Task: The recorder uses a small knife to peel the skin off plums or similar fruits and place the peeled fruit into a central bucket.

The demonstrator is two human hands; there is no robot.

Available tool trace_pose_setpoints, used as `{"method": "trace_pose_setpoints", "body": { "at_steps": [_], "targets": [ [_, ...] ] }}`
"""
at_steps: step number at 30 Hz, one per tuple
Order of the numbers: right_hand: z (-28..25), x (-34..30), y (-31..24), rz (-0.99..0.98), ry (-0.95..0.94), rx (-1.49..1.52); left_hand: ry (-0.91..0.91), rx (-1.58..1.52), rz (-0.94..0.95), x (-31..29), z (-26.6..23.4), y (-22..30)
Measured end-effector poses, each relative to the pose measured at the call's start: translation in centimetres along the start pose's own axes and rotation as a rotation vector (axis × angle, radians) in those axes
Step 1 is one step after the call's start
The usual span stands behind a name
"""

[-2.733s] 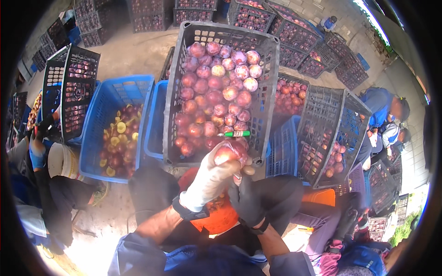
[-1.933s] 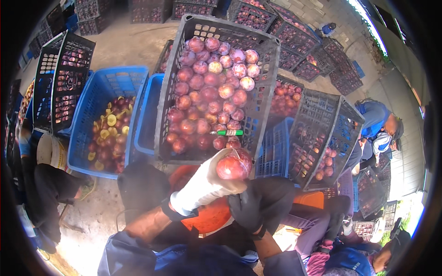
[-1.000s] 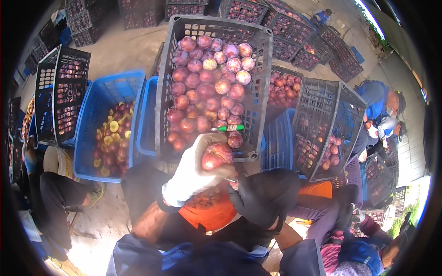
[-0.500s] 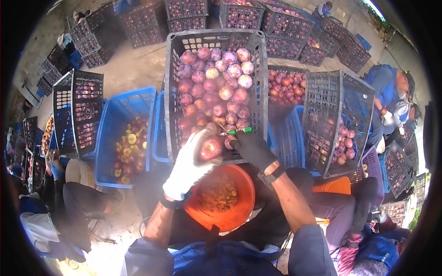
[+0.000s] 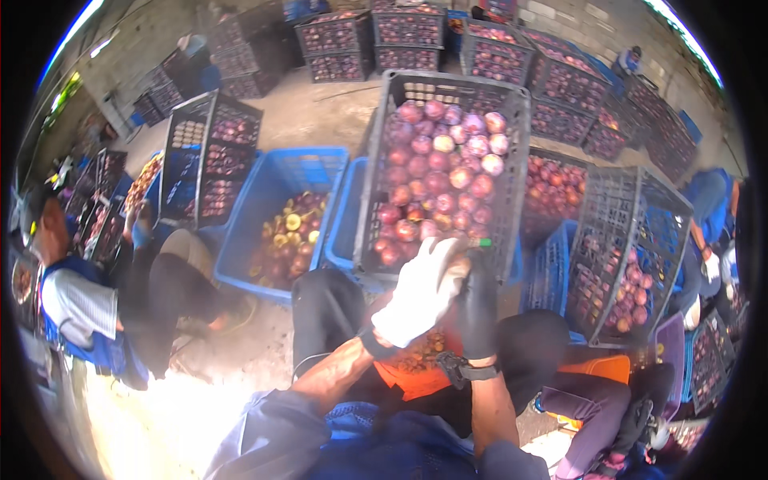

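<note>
My left hand [image 5: 424, 284], in a white glove, is closed over the near edge of a black crate [image 5: 374, 200] of plums [image 5: 440, 172]. A plum [image 5: 458, 266], mostly hidden by the glove, is in its fingers. Pressed close beside it is my right hand [image 5: 478, 312], in a black glove and blurred. It is closed around a small knife, whose green handle [image 5: 484, 242] sticks out past the fingers; its blade cannot be seen. Below both hands, an orange bucket [image 5: 410, 382] holds brownish fruit scraps [image 5: 424, 349].
At left, a blue crate [image 5: 240, 264] holds cut, yellow-fleshed fruit [image 5: 296, 220]. A tilted black crate [image 5: 604, 264] with plums stands at right. Stacked plum crates [image 5: 408, 36] line the back. One co-worker [image 5: 80, 296] sits at left; another person's legs [image 5: 584, 400] are close at right.
My hands have come together and nearer to me, over the bucket's far side. The right wrist has turned more upright. The view has swung left, so the crates appear farther right.
</note>
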State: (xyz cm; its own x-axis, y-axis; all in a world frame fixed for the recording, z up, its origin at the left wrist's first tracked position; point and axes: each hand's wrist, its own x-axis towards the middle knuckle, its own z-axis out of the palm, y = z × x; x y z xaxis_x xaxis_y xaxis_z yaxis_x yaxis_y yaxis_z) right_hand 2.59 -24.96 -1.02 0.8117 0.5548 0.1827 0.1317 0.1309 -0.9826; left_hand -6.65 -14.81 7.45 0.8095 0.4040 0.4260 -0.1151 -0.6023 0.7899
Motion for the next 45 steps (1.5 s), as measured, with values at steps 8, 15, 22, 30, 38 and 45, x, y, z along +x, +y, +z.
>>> {"method": "trace_pose_setpoints", "body": {
  "at_steps": [8, 15, 22, 30, 38, 45],
  "targets": [
    [0.9, -1.0, -6.3, -0.49, 0.259, -0.663, 0.136, -0.157, 0.124, 0.1, 1.1, 1.0],
    [2.0, -0.6, -7.5, -0.612, 0.232, -0.872, 0.233, -0.571, -0.193, -0.6, 3.3, -0.8],
    [3.4, 0.3, -8.9, -0.671, -0.056, -1.115, 0.171, -0.631, -0.276, -2.1, 1.6, -5.2],
    [2.4, 1.9, -9.3, -1.052, -0.375, -1.395, 0.018, -0.226, 0.05, -3.1, 1.9, -6.0],
    [2.9, 2.9, -9.6, -0.509, -0.134, -0.427, -0.213, -1.692, -0.789, -0.8, -0.5, -6.3],
    [4.0, 1.4, -9.0, -0.598, -0.091, -0.94, 0.144, -1.369, -0.676, -2.1, 0.1, -2.7]
  ]
}}
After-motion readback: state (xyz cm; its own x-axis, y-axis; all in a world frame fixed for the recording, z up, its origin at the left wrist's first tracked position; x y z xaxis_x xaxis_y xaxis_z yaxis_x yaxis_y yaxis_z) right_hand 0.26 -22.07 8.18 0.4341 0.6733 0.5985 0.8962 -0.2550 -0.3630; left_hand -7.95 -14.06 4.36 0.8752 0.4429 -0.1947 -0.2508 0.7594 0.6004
